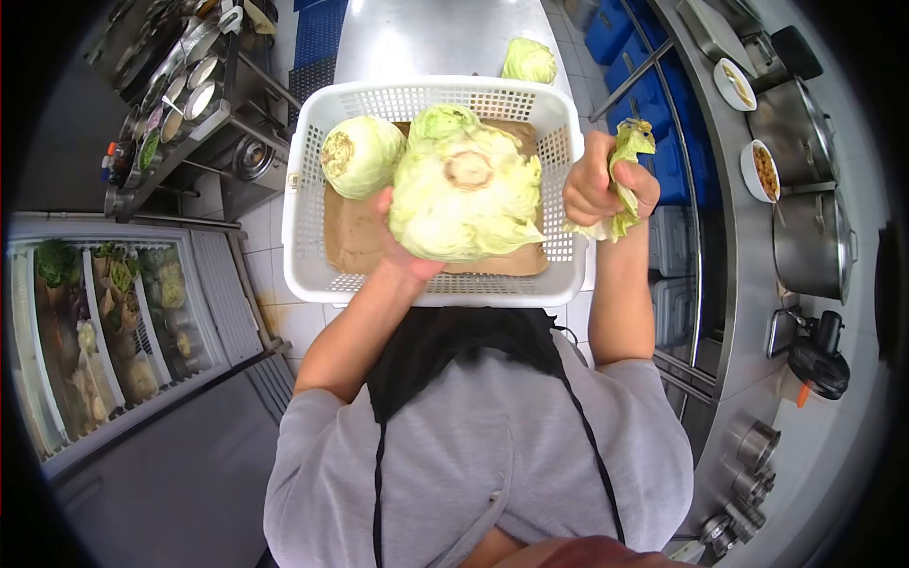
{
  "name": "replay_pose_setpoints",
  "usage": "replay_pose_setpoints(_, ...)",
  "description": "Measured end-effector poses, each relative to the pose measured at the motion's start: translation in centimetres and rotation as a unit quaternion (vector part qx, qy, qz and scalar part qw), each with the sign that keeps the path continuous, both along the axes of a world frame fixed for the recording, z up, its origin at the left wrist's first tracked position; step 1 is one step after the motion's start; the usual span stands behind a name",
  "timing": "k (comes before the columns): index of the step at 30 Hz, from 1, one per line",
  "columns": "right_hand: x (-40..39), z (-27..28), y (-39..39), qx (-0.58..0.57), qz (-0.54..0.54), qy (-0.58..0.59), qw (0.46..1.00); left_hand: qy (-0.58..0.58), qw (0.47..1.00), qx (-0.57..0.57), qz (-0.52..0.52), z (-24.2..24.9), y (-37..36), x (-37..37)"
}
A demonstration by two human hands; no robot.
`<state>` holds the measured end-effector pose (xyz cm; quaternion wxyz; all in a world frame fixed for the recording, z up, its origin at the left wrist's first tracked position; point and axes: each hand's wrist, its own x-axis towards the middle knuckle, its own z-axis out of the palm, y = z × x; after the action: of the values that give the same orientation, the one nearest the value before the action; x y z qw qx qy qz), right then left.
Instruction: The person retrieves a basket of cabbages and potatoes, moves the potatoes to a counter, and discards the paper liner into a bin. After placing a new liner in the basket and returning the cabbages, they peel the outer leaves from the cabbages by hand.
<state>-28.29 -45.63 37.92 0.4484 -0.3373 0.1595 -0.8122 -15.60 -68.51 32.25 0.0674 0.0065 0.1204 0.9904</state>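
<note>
My left hand [402, 241] grips a large pale-green cabbage [469, 204] from its left side, its cut stem end facing up. Most of those fingers are hidden under the head. Closed in a fist, my right hand [606, 185] holds torn cabbage leaves [627, 175] beside the basket's right rim; the leaves have browned, ragged edges. Under the held cabbage is a white perforated plastic basket [303, 241] lined with brown paper [350, 237]. Inside it, a smaller cabbage [363, 156] lies at the left, and another cabbage [442, 123] shows partly behind the large one.
The basket rests on a steel table [426, 38], where one more cabbage [529, 61] sits at the far right. A counter with steel pots [812, 241] and white bowls [759, 170] runs along the right. At left stands a glass-topped fridge [114, 331] with vegetables inside.
</note>
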Motion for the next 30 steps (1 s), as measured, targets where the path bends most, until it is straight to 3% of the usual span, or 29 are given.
replay_pose_setpoints(2,1.1,0.6,0.0,0.135,-0.168,0.074,0.974,0.014,1.0,0.003,0.028,0.7,-1.0,0.0)
replay_pose_setpoints(4,3.1,1.4,-1.5,0.294,-0.377,0.187,0.858,0.025,0.998,-0.053,0.037,1.3,-1.4,-0.4)
replay_pose_setpoints(5,4.1,1.9,-3.2,0.284,-0.419,0.193,0.841,0.031,0.995,-0.082,0.043,1.6,-1.5,-0.6)
replay_pose_setpoints(7,4.8,2.2,-3.7,0.321,-0.496,0.369,0.717,0.068,0.983,-0.155,0.063,2.4,-1.6,-0.8)
replay_pose_setpoints(8,4.8,2.1,-3.4,0.325,-0.494,0.372,0.716,0.087,0.975,-0.191,0.073,2.6,-1.6,-1.0)
replay_pose_setpoints(13,5.8,1.9,-3.3,0.335,-0.476,0.327,0.745,0.102,0.982,-0.142,0.064,2.9,-1.7,-1.3)
replay_pose_setpoints(14,5.8,2.8,-3.4,0.323,-0.508,0.41,0.685,0.104,0.985,-0.123,0.056,3.1,-1.5,-1.4)
replay_pose_setpoints(17,6.0,2.4,-4.0,0.3,-0.526,0.447,0.658,0.101,0.984,-0.137,0.047,2.4,-1.4,-1.3)
replay_pose_setpoints(20,6.6,1.8,-3.6,0.361,-0.506,0.414,0.665,0.077,0.984,-0.152,0.055,2.3,-1.5,-1.1)
replay_pose_setpoints(23,7.3,2.2,-3.5,0.399,-0.515,0.436,0.62,0.07,0.978,-0.181,0.081,3.6,-1.4,-1.1)
replay_pose_setpoints(26,7.4,1.3,-3.6,0.426,-0.514,0.396,0.63,0.082,0.969,-0.214,0.093,3.6,-1.7,-1.5)
replay_pose_setpoints(29,7.0,0.8,-3.2,0.478,-0.423,0.299,0.71,0.103,0.922,-0.341,0.153,4.2,-1.7,-1.1)
replay_pose_setpoints(30,6.5,-0.2,-3.0,0.479,-0.405,0.291,0.723,0.136,0.881,-0.415,0.18,4.4,-1.9,-1.1)
